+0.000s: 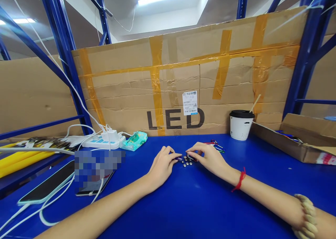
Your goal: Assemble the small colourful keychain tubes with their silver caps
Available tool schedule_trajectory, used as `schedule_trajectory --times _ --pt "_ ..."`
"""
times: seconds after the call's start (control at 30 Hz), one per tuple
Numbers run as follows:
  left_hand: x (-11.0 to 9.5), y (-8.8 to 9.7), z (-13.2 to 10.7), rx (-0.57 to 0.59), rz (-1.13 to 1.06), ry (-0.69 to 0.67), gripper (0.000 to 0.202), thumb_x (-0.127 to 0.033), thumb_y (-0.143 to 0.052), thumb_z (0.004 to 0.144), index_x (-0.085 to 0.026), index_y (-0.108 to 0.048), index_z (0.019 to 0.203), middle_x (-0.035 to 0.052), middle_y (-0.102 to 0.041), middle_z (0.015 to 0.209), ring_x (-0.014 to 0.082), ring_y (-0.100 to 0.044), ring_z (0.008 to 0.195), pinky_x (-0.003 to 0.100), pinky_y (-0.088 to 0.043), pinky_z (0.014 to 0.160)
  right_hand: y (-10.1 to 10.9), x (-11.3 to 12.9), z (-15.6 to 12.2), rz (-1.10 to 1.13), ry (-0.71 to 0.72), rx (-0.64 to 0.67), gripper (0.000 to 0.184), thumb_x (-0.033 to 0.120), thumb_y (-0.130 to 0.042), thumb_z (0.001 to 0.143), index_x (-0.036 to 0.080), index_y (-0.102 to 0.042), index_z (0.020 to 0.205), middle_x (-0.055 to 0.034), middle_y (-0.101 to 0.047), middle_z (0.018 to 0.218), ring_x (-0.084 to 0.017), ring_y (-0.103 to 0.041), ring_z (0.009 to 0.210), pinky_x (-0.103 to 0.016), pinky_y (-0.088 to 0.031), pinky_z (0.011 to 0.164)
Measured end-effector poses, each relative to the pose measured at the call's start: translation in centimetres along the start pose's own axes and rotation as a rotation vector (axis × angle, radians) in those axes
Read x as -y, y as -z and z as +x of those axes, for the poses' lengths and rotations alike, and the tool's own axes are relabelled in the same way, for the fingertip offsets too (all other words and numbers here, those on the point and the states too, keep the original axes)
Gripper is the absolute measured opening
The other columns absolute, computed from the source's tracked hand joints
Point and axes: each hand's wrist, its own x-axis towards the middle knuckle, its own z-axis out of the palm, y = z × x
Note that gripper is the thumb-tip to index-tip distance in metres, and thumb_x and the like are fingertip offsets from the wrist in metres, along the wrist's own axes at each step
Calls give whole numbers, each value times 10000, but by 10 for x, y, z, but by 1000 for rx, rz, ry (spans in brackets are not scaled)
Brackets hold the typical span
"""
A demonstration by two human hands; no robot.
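Note:
My left hand [163, 163] rests at the middle of the blue table, thumb and fingertips closed on a small dark purple piece [179, 159]. Opposite it, my right hand [210, 157] has its fingertips closed around a small dark rod-like piece [192, 158], partly hidden by the fingers. Several small silvery round pieces [187, 163] lie on the table between my two hands. Too small to name exactly, they look like beads or button cells. Just behind my right hand are several slim coloured pieces [219, 148], red, blue and green, partly covered by it.
A lidded paper cup [240, 127] with a stirrer stands at the back right, beside an open cardboard box [301, 151]. On the left lie a phone [48, 183], white cables, a power strip [103, 141] and a green packet [135, 141]. A large cardboard sheet [126, 95] closes the back.

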Motion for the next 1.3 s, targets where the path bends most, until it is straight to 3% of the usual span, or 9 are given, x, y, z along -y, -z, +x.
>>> schedule_trajectory --times 0.37,0.53,0.7,0.83,0.97,1.3 --pt "0 -3 -1 -13 5 68 316 -202 -472 821 -250 -611 1100 46 -562 916 189 -506 856 332 -446 774 5 -13 1 -171 -104 -106 143 264 -536 798 253 -667 854 -5 -678 882 -156 -610 678 -281 -455 602" --pt "-2 -2 -1 -10 39 94 331 -202 -481 792 -256 -629 1082 46 -551 900 194 -501 851 337 -444 757 4 -14 2 -69 -108 -59 143 283 -559 797 230 -662 879 -7 -690 865 -164 -612 687 -294 -465 626" --pt "-3 -2 -2 -19 48 123 343 -209 -483 780 -239 -610 1097 56 -529 941 212 -481 902 355 -434 799 2 -7 2 77 -6 8 170 303 -559 806 200 -660 896 -24 -681 859 -150 -598 681 -283 -464 642" --pt "-2 -2 -1 -19 34 175 375 -192 -493 748 -210 -560 1117 72 -510 1034 232 -450 979 380 -401 852 4 -1 1 49 85 40 162 298 -563 806 211 -661 901 -17 -666 845 -138 -583 683 -269 -452 637" --pt "-3 -2 0 19 -20 202 283 -178 -468 756 -196 -568 1020 64 -521 1030 225 -450 979 385 -382 865 4 -2 0 38 112 65 176 310 -559 808 214 -657 917 -16 -663 843 -127 -577 663 -248 -444 603" --pt "-6 1 -1 -36 -83 134 183 -152 -458 764 -223 -552 903 33 -534 973 204 -465 927 361 -382 810 1 -4 0 28 110 153 144 274 -553 813 226 -670 881 -5 -672 844 -130 -587 684 -247 -439 639"
